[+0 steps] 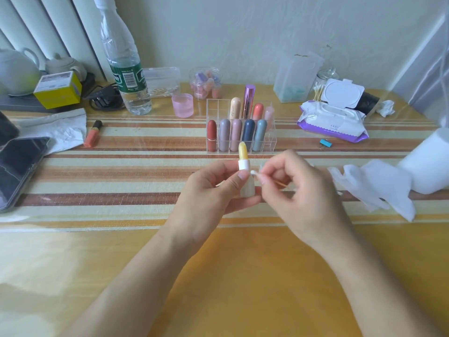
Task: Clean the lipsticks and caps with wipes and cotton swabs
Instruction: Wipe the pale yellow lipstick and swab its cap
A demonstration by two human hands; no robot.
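The person's left hand (213,190) grips a white plastic lipstick tube with a pale yellow stick wound out of it (245,164). The thumb lies on the front of the barrel and the fingers curl behind it. The tube is held upright above the middle of the striped surface, well in from the near edge. The right hand (301,188) pinches a wooden-stemmed cotton swab (255,173) between thumb and fingertips, and its white tip touches the collar just below the yellow stick.

To do this step well, the tip should probably trace round the collar's rim while the left hand turns the tube. Pressure should be light so the soft stick is not nicked.

A clear acrylic organiser of capped lipsticks (272,142) stands just beyond the hands, toward the far edge. A crumpled white wipe (374,188) lies near the right edge, handy for the barrel afterwards.
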